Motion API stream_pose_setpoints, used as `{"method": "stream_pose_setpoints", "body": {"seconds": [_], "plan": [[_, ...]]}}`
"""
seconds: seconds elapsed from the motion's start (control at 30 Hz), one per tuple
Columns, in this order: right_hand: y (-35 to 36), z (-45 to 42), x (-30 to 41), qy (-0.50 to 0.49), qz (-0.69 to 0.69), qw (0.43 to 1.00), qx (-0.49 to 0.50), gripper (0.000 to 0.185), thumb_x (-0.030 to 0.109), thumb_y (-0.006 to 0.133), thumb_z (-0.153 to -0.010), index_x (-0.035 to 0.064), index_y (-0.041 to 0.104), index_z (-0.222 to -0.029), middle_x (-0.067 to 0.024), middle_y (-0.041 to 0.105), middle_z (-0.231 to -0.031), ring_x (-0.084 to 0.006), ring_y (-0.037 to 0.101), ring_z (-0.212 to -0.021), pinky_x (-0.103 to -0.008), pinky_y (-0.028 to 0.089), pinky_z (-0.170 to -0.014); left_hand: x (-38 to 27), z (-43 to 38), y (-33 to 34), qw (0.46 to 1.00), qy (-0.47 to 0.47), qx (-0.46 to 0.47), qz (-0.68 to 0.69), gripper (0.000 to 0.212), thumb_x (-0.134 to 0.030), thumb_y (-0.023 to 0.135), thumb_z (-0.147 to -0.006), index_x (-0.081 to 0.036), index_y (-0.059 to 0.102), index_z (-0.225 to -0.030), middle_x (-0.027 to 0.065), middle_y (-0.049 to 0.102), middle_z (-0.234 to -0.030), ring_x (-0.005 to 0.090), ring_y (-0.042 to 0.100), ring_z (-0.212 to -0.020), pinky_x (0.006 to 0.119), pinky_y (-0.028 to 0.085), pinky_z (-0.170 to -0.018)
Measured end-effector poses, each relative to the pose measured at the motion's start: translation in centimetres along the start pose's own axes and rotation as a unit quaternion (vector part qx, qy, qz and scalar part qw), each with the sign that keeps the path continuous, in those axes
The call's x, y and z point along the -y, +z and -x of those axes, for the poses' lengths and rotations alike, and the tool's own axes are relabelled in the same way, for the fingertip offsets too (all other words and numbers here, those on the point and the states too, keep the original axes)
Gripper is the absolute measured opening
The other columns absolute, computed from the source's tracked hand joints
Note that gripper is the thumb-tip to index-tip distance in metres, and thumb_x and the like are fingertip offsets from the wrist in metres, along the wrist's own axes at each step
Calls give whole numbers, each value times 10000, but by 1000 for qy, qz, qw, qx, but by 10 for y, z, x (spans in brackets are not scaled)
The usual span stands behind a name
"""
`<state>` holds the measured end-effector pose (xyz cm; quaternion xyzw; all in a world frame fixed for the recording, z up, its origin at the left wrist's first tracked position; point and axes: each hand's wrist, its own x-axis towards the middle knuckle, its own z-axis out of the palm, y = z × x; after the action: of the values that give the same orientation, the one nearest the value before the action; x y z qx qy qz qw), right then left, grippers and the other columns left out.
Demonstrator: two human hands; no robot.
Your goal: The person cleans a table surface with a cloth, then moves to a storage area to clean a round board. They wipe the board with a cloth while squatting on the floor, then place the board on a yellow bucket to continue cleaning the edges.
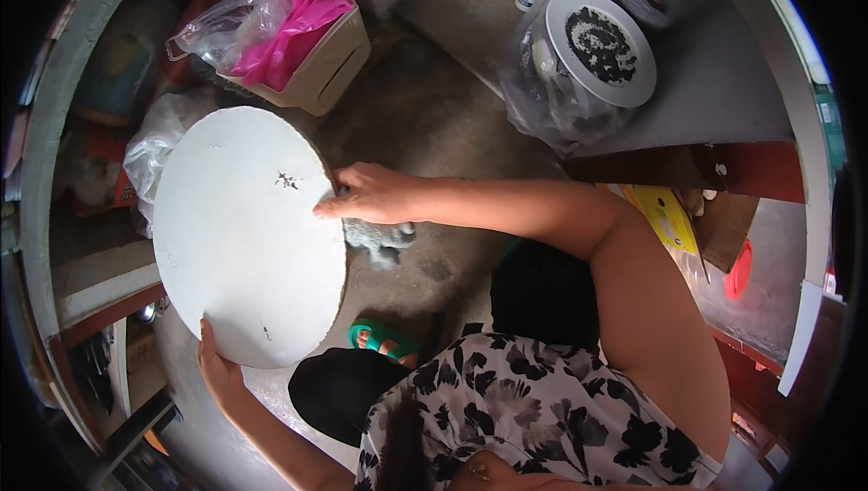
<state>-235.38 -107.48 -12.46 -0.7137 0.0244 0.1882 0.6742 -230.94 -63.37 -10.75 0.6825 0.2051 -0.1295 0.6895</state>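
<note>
A round white board (244,240), flat and slightly chipped, is tilted up in front of me with both hands on it. My right hand (373,192) grips its right edge, thumb on the white face and fingers behind. Low on the left side, my left hand (220,365) holds the rim, its thumb showing on the face and the other fingers mostly hidden. Just beyond the board's right edge is a small grey furry shape (380,240), perhaps a kitten, on the concrete floor; the board hides part of it.
A beige plastic bin (332,70) with a pink bag (291,36) stands ahead. On the grey counter at right, a white plate (641,94) of black crumbly matter rests over a plastic bag (536,104). Shelves (108,294) flank the left; a yellow box (658,216) sits below the counter.
</note>
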Motion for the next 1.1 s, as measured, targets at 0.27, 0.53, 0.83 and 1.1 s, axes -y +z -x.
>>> {"method": "stream_pose_setpoints", "body": {"seconds": [0.27,0.53,0.83,1.1], "plan": [[36,-38,-1,-39,-115,992,25,430,340,724,-925,-55,713,-1095,-147,738,-1012,-178,655,-926,-326,501,-829,1,-6,-37,999,-18,-27,36,562,-355,683,-976,29,553,-1365,147,617,-1327,262,592,-1228,407,502,-1027],[137,-78,4,-34,-43,994,92,534,444,768,-855,-85,713,-907,-195,721,-857,-257,663,-786,-366,512,-746,5,11,-165,997,-15,-65,39,584,-395,678,-968,18,558,-1363,150,602,-1341,285,578,-1231,433,485,-1042],[138,-122,-1,-19,66,978,195,552,526,689,-918,-14,751,-1010,-116,750,-915,-213,684,-851,-356,541,-779,23,45,-202,981,-27,-187,51,628,-427,690,-942,51,555,-1327,194,586,-1304,322,572,-1207,458,497,-1009],[-75,-125,-18,66,201,976,-44,236,204,709,-897,-7,744,-998,-100,753,-900,-169,699,-848,-316,543,-807,32,40,-193,978,-39,-197,61,683,-473,670,-943,75,548,-1331,201,592,-1307,326,596,-1183,431,517,-968]]}}
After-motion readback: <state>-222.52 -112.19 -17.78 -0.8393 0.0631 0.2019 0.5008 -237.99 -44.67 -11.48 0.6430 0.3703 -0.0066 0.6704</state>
